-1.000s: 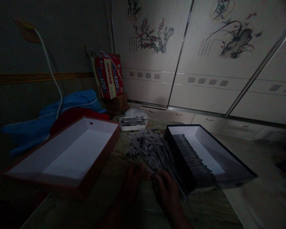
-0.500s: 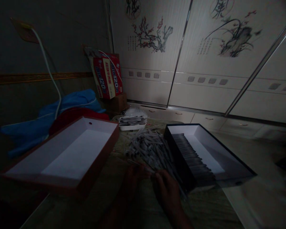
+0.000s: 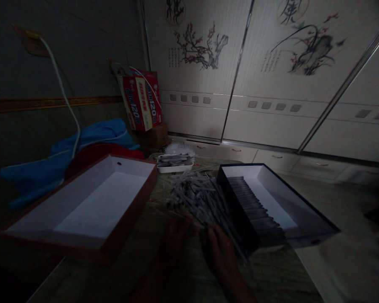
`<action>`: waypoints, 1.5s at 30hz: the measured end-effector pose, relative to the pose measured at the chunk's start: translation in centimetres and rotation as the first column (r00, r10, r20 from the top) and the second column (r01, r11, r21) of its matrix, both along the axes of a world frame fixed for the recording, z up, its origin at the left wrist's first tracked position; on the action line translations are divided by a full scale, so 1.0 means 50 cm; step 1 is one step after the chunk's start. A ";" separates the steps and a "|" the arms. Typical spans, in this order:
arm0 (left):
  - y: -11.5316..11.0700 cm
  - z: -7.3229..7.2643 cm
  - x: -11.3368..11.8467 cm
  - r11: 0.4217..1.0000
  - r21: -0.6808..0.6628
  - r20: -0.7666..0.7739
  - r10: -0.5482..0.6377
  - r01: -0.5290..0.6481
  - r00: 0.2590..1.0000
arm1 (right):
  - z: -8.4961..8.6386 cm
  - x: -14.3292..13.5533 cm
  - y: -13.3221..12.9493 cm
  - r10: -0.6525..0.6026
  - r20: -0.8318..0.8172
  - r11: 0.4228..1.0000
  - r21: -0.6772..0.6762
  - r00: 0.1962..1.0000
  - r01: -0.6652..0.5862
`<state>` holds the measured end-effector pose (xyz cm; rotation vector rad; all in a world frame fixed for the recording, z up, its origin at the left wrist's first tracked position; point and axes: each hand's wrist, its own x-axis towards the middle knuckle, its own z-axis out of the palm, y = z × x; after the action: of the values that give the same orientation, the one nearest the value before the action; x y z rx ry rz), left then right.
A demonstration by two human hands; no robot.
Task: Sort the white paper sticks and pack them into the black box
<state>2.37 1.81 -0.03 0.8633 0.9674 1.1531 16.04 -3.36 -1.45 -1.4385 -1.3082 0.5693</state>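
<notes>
In dim light my left hand [image 3: 177, 233] and my right hand [image 3: 220, 252] are close together over the table, just below a loose pile of thin, grey, stick-like pieces [image 3: 197, 193]. Fingers on both hands are curled into a pinch. Something thin and pale seems to run between them, but it is too dark to name. To the right of the pile, a dark box [image 3: 297, 200] with a white inside holds a row of slim dark sticks [image 3: 254, 206] along its left wall. On the left stands a red-brown box [image 3: 91, 210], its white floor bare.
Behind the pile, a white tray [image 3: 176, 168] holds more thin pieces. Blue cloth [image 3: 104, 130] and a red item [image 3: 105, 149] lie beyond the left box. A red carton [image 3: 142, 103] stands farther back, before a sliding-door wardrobe [image 3: 202, 118]. A white cable [image 3: 61, 84] hangs at left.
My right hand has shifted slightly, its fingers drawn a little lower and closer. The thin pale piece between my hands shows less clearly. Boxes and pile look the same.
</notes>
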 end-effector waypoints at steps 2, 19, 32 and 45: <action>0.001 -0.003 -0.002 1.000 -0.001 0.015 0.006 -0.006 1.000 | 0.006 0.001 -0.001 0.078 0.017 0.997 -0.018 0.997 -0.077; 0.000 0.000 -0.005 1.000 -0.009 -0.030 0.007 -0.007 1.000 | 0.004 0.001 -0.003 0.125 0.147 0.992 -0.038 0.981 -0.121; 0.001 -0.014 0.001 0.999 0.009 0.022 -0.031 0.031 0.999 | -0.023 0.000 0.004 0.114 0.106 0.993 -0.048 0.988 -0.109; -0.005 0.005 -0.004 0.998 0.055 -0.086 -0.028 0.033 0.996 | -0.030 0.004 0.006 0.074 0.206 0.997 -0.033 0.976 -0.068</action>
<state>2.18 1.56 0.23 0.9762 0.9915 1.1293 16.24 -3.05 -2.96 -1.5079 -1.5258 0.4945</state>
